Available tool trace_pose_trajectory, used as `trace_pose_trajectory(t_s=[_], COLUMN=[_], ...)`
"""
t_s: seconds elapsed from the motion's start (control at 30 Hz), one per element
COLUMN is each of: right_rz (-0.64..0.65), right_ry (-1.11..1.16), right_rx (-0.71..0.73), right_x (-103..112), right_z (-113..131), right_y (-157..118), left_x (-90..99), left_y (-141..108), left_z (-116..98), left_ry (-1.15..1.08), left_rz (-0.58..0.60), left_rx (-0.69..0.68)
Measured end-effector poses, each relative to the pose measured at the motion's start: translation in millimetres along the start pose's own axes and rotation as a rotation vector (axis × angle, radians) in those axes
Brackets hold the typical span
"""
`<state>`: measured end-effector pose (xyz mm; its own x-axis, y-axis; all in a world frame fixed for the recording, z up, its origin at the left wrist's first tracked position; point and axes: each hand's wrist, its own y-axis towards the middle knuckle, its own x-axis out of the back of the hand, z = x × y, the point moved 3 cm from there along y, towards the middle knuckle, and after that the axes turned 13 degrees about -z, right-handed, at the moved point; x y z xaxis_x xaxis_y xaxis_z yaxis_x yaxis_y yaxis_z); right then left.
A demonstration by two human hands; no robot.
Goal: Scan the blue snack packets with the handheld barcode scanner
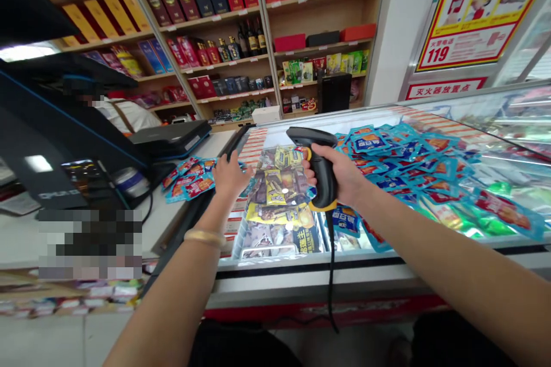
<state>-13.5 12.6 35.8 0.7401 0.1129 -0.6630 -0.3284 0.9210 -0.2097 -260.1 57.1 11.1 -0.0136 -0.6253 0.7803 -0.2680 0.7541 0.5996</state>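
Two bare hands reach forward in the head view. The right hand (344,175) has its fingers wrapped around the handle of a black barcode scanner (325,178) with yellow trim, held above the glass top (275,136) of a display case, its head angled toward the left. A black cord (330,275) drops from the handle past the front edge of the case. The left hand (229,178), with a gold-coloured bracelet (204,236) at the wrist, has its fingers open and spread, palm down, just beside a small pile of blue and red packets (196,180). Whether it touches any of them cannot be told. That pile lies at the right side of a pale tabletop (161,229), along a dark strip. A much larger heap of similar packets (396,160) covers the glass to the right of the scanner, some under the right forearm. Beneath the glass, between the two hands, lie yellow and brown bags (275,189). Behind the case, shelves (232,11) carry boxes and bottles, and a small white box (266,114) sits near its far edge.
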Motion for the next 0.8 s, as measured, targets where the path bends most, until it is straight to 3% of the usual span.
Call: trace_pose_trajectory(t_s=[0.1, 0.23, 0.43, 0.57, 0.8], right_rz=[0.007, 0.012, 0.05, 0.053, -0.003], right_ry=[-0.01, -0.038, -0.064, -0.083, -0.091], right_rx=[-0.061, -0.098, -0.118, -0.149, -0.155], right_x=[-5.6, 2.2, 10.2, 10.1, 11.5], right_z=[-17.7, -27.5, -32.9, -37.8, -40.1], right_y=[9.6, 8.6, 2.3, 0.5, -0.8], left_x=[-9.3, -21.5, -8.6, 4.0, 1.0], left_y=[3.6, 9.1, 2.0, -7.9, -6.0], left_z=[16.3, 22.1, 9.4, 0.4, 1.9], left_ry=[0.09, 0.147, 0.073, -0.035, -0.236], left_rz=[0.079, 0.271, 0.375, 0.358, 0.325], left_rx=[0.028, -0.034, -0.222, -0.283, -0.148])
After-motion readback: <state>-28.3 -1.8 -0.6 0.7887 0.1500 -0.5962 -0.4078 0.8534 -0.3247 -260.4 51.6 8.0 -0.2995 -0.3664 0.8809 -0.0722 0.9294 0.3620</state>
